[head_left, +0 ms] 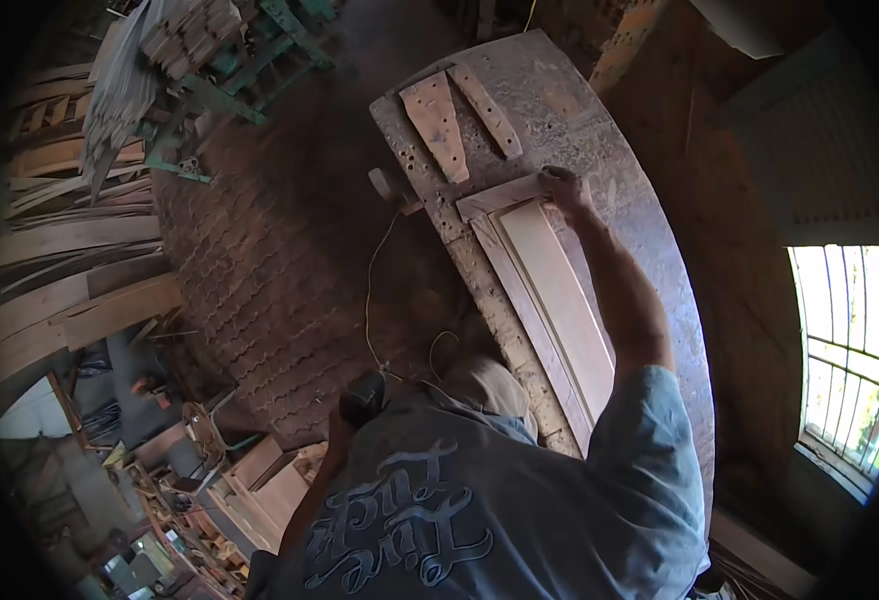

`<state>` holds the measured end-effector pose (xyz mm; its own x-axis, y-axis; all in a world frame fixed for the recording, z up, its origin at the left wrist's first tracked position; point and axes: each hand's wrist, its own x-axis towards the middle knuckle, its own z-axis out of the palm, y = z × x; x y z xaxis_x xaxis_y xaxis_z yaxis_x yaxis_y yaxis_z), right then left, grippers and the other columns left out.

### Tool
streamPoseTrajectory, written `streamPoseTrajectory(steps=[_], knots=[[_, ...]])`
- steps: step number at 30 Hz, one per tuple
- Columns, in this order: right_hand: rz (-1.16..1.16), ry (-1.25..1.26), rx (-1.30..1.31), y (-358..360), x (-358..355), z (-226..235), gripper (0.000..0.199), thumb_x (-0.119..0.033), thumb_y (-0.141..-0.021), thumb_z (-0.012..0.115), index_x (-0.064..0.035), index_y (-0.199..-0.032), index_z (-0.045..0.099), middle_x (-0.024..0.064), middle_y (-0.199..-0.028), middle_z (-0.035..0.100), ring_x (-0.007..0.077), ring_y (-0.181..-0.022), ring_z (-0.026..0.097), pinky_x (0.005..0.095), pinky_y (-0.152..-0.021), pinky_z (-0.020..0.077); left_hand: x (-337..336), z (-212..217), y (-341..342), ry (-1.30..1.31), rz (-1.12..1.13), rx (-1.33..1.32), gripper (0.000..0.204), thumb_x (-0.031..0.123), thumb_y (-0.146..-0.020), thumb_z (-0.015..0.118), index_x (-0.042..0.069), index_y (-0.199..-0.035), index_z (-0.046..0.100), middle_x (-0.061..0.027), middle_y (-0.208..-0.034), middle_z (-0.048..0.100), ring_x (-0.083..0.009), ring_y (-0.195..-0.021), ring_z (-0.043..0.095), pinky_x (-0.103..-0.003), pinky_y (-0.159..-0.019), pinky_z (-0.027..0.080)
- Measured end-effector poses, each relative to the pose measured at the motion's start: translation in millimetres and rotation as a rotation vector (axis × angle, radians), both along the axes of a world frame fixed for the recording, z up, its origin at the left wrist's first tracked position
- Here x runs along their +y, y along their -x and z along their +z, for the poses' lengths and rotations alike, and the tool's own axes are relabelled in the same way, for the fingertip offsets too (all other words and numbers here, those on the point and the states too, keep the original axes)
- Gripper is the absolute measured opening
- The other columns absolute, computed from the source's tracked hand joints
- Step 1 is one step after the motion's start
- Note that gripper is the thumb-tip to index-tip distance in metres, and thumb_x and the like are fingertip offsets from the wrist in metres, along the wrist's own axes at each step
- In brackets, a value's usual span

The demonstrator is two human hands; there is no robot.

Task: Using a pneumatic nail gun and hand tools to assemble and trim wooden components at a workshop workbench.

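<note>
My right hand [566, 188] reaches over the workbench, its fingers closed on the far right corner of a framed wooden panel [552, 268]. The panel lies flat and lengthwise along the bench, with a pale raised middle inside a reddish wood frame. Down at my left side, my left hand [339, 430] is closed around a dark, rounded tool [363, 396], held off the bench. Its kind is not clear, and my fingers are partly hidden behind it. A thin yellow cord [368, 300] hangs close by that tool.
The worn workbench [650, 240] has a curved right edge in this view. Two drilled wooden pieces, a wide one [436, 122] and a narrow one [487, 112], lie at its far end. Stacked boards [80, 240] and a green metal frame [230, 95] stand left; a barred window [845, 350] is right.
</note>
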<state>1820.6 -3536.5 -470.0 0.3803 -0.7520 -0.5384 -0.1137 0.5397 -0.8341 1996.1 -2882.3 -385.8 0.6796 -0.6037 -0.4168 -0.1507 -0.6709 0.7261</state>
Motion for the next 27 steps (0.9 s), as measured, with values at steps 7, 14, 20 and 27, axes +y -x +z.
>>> streamPoseTrajectory(steps=[7, 14, 20, 27], knots=[[0.412, 0.707, 0.736, -6.0, -12.6, 43.0, 0.054, -0.022, -0.092, 0.074, -0.0219, -0.145, 0.065, 0.0124, -0.132, 0.070, 0.0397, -0.120, 0.069, 0.0493, -0.102, 0.0567, -109.5, 90.9, -44.7, -0.092, -0.091, -0.111, 0.034, 0.024, -0.084, 0.088, 0.001, -0.104, 0.073, -0.0147, -0.081, 0.073, -0.0156, -0.077, 0.066, -0.040, -0.073, 0.054], [0.814, 1.074, 0.488, 4.9, -39.5, 41.4, 0.054, -0.013, -0.092, 0.077, -0.0156, -0.144, 0.064, 0.0117, -0.151, 0.054, 0.0358, -0.136, 0.057, 0.0451, -0.110, 0.0528, -188.6, 86.8, -81.7, -0.091, -0.344, -0.122, 0.038, 0.026, -0.081, 0.091, 0.002, -0.104, 0.073, -0.0150, -0.088, 0.074, -0.0191, -0.078, 0.065, -0.039, -0.073, 0.053], [1.038, 1.138, 0.603, -8.8, -46.3, 37.4, 0.053, -0.007, -0.091, 0.071, -0.0220, -0.142, 0.066, 0.0082, -0.141, 0.060, 0.0321, -0.129, 0.061, 0.0420, -0.102, 0.0582, -238.6, 91.2, -96.1, -0.070, -0.277, 0.061, 0.039, 0.019, -0.078, 0.088, -0.002, -0.105, 0.071, -0.0109, -0.096, 0.075, -0.0180, -0.084, 0.068, -0.037, -0.078, 0.056], [0.980, 1.141, 0.514, -10.7, -45.9, 14.4, 0.049, -0.004, -0.090, 0.072, -0.0177, -0.137, 0.067, 0.0112, -0.144, 0.059, 0.0333, -0.135, 0.058, 0.0445, -0.106, 0.0563, -310.1, 102.3, -115.7, -0.140, -0.345, 0.240, 0.030, 0.006, -0.088, 0.068, 0.000, -0.117, 0.068, -0.0060, -0.099, 0.072, -0.0135, -0.072, 0.070, -0.031, -0.065, 0.057]])
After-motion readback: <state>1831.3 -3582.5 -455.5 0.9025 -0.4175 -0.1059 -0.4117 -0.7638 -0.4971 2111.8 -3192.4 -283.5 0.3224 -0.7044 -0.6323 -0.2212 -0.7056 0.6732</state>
